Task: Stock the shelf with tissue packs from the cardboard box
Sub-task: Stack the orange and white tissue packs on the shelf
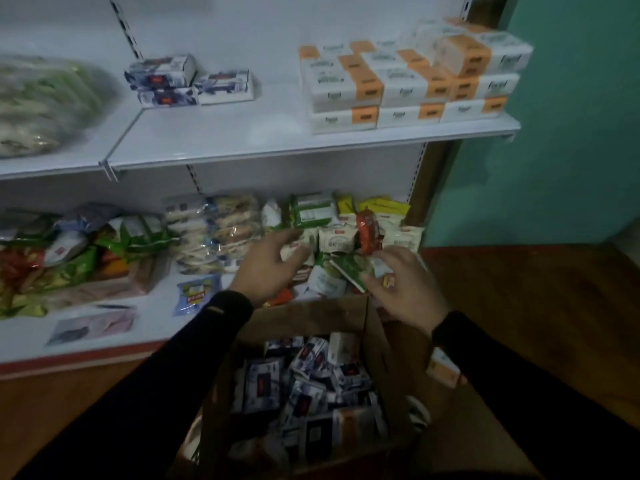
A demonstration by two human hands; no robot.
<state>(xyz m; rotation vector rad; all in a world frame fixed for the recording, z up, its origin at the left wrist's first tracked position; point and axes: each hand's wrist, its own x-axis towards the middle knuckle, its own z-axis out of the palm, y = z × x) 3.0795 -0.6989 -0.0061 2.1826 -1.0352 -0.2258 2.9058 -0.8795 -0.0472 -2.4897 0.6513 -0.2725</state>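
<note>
An open cardboard box [311, 317] stands on the floor in front of the shelving, filled with several blue-and-white tissue packs [304, 375]. Three matching packs [187, 81] lie on the upper shelf [277, 150], with stacked orange-and-white tissue packs [408, 81] to their right. My left hand [266, 268] hovers with spread fingers over the lower shelf's pile of small packets and holds nothing. My right hand [405, 285] is beside it with loose fingers, its thumb close to a tilted green packet [349, 268]; it grips nothing that I can see.
The lower shelf [104, 341] carries snack bags [69, 251] at the left, clear-wrapped packs [214, 230] in the middle and mixed small packets [346, 220] at the right. A large bagged item [41, 105] fills the upper shelf's left end. A green wall [554, 133] stands to the right.
</note>
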